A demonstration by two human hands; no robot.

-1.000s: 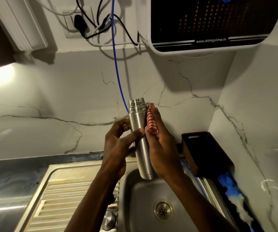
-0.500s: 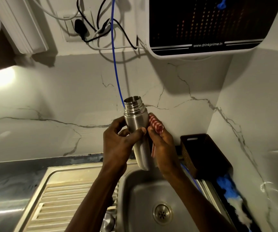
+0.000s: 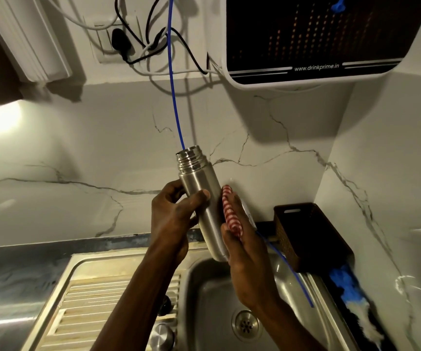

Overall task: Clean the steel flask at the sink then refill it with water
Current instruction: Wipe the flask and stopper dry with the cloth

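Over the sink (image 3: 204,295), the steel flask (image 3: 201,198) now tilts with its open mouth toward 11 o'clock, where a second ago it stood nearly upright. The left hand (image 3: 171,219) keeps its fingers (image 3: 199,196) curled around the body. The right hand (image 3: 242,252), fingers fairly straight, has slid the red-and-white cloth (image 3: 231,211) down the flask's 3 o'clock side. Wiping seems to continue; refilling is not begun.

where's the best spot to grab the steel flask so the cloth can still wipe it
Grip the steel flask around its smooth upper body, just under the threaded neck, coming from its left side, as the left hand does. The flask tilts over the sink with its mouth open, and the right hand presses the red-and-white cloth against the right side, so the left is free.
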